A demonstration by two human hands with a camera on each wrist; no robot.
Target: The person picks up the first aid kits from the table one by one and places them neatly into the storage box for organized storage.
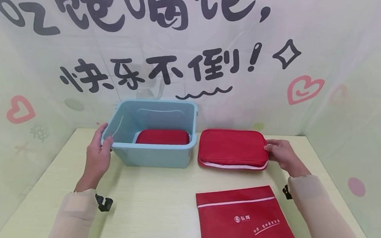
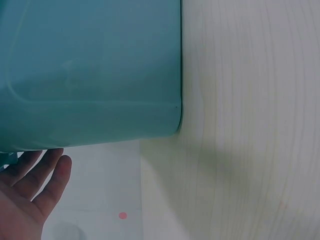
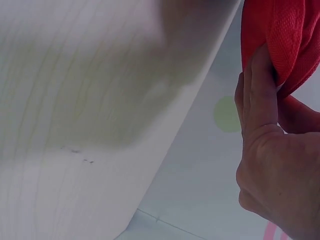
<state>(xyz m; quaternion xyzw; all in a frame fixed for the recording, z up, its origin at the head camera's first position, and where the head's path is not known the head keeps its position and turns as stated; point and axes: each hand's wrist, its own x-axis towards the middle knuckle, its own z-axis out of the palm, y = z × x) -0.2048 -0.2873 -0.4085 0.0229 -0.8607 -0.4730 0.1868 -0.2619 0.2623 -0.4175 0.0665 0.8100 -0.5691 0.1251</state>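
A light blue plastic bin (image 1: 152, 156) stands at the back of the table, and my left hand (image 1: 99, 153) grips its left rim, thumb on top and fingers outside. In the left wrist view, the fingers (image 2: 52, 185) lie against the side of the bin (image 2: 100, 75). Inside the bin lies a red case (image 1: 163, 136). My right hand (image 1: 281, 155) pinches the right end of a red zippered pouch (image 1: 232, 147) with a white zipper edge, just right of the bin. The right wrist view shows the red fabric (image 3: 285, 40) between thumb and fingers of that hand (image 3: 280, 165).
A flat red document bag (image 1: 243, 220) with a white stripe and white printing lies on the pale wooden table (image 1: 146, 203), nearer to me. White printed sheeting (image 1: 166, 84) rises behind the table and along both sides.
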